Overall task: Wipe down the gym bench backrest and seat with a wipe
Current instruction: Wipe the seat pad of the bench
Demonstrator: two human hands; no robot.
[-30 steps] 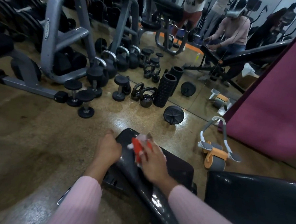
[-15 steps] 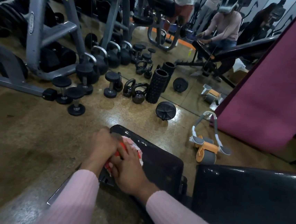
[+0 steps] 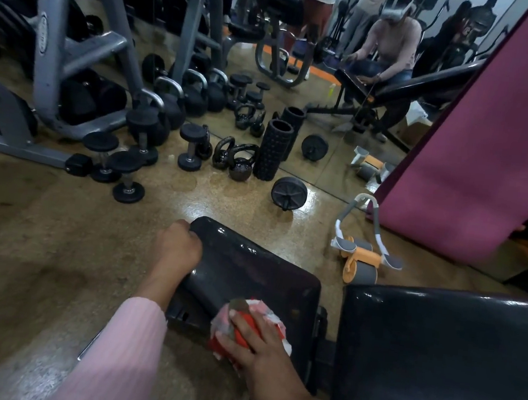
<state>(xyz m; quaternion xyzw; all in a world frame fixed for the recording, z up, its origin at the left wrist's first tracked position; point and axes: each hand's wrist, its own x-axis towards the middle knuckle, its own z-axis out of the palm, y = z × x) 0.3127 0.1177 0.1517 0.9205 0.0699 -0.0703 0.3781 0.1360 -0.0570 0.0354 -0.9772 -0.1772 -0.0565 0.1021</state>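
1. The black padded vinyl bench seat [image 3: 249, 272] was seen at lower centre of the frame, tilted, with its far corner pointing up the frame toward the floor weights.
2. The left hand [image 3: 179, 248] was placed at the seat's upper-left edge, its fingers curled over the rim and clamped on the padding; the pink ribbed sleeve [image 3: 126, 344] ran down to the bottom left.
3. The right hand [image 3: 255, 344] was laid palm-down on the seat's lower part, its fingers spread slightly apart and pressed flat on a crumpled red-and-white wipe [image 3: 246, 320].
4. The wipe was held against the seat's near end, close to the gap before the black glossy backrest pad [image 3: 440, 362] at lower right.
5. A grey-and-orange ab roller [image 3: 360, 260] was seen on the floor just beyond the backrest, and a black ribbed foam roller [image 3: 272, 150] stood upright at centre among black kettlebells [image 3: 240, 163].
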